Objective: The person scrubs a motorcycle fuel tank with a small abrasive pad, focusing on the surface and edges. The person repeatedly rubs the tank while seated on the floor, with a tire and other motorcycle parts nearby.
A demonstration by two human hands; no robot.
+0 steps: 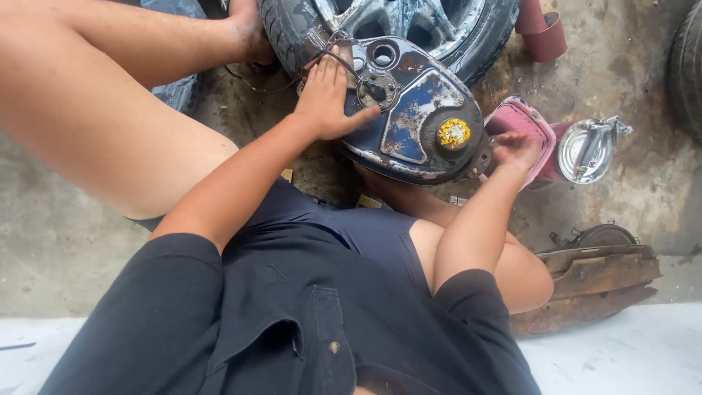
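While the left hand (pixel 327 99) lies flat on the rusty tank (pixel 417 110), the right hand (pixel 514 151) grips its edge.

Only 1 view exists here, so no part of the scene is shared with another. The camera sits on the person's head and looks steeply down along the chest, so the dark shirt (pixel 292 322) fills the bottom of the frame and both forearms run upward, away from the lens. It is close: the left hand (pixel 327 95) and right hand (pixel 514 150) lie in the upper middle, on a rusty blue tank (pixel 413 117). The concrete floor (pixel 44 241) lies beyond, and a tyre (pixel 292 29) is cut off by the top edge.
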